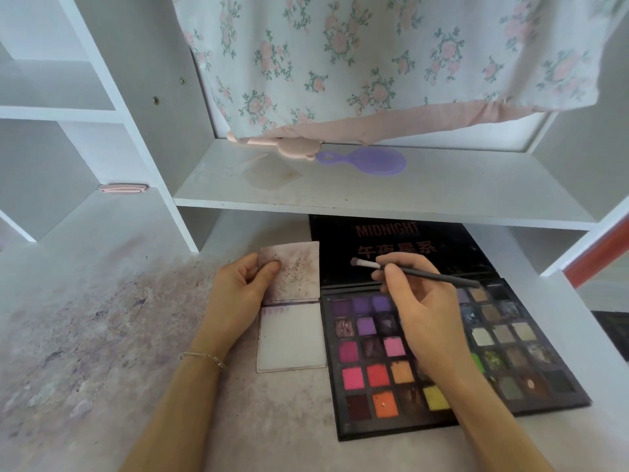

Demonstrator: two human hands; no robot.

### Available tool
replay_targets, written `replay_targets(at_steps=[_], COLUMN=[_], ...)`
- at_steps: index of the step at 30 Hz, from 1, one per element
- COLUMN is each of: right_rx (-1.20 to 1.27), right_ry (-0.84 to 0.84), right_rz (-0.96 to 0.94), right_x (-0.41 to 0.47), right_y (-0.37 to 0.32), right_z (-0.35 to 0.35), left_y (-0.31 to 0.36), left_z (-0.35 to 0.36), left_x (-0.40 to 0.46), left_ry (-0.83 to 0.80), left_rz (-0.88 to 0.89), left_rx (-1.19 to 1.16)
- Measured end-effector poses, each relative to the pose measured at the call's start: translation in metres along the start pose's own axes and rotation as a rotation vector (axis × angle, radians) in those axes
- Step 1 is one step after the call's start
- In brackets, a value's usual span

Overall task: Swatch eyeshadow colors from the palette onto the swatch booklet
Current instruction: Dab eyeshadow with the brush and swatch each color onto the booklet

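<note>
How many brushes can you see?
2: a makeup brush in the right hand above the palette, and a purple hairbrush on the shelf.

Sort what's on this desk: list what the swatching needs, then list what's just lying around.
In use:
- eyeshadow palette, open
- swatch booklet, upper page held by left hand
- brush, held in right hand

Lying about:
- purple hairbrush on the shelf
- pink comb beside it
- pink clip
</note>
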State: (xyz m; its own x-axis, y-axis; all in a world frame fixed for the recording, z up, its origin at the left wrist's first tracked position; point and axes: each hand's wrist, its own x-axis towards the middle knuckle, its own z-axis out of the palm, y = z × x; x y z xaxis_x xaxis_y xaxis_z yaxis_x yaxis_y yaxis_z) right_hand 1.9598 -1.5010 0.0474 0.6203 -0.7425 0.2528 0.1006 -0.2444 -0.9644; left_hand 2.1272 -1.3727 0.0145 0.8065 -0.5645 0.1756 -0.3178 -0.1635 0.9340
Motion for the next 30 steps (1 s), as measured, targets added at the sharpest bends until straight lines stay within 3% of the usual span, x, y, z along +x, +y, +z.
replay_targets(at_steps=[9, 30], right_rx=[-0.22, -0.451], right_ry=[0.252, 0.161], right_rz=[0.029, 0.07], right_x=[-0.006, -0.006], right_y=[0.01, 0.027], right_z=[-0.065, -0.076], left_y=[0.0, 0.003], left_z=[0.002, 0.003], left_x=[0.0, -0.002], left_ry=[0.02, 0.015], left_rz=[0.043, 0.085], left_rx=[0.017, -0.01])
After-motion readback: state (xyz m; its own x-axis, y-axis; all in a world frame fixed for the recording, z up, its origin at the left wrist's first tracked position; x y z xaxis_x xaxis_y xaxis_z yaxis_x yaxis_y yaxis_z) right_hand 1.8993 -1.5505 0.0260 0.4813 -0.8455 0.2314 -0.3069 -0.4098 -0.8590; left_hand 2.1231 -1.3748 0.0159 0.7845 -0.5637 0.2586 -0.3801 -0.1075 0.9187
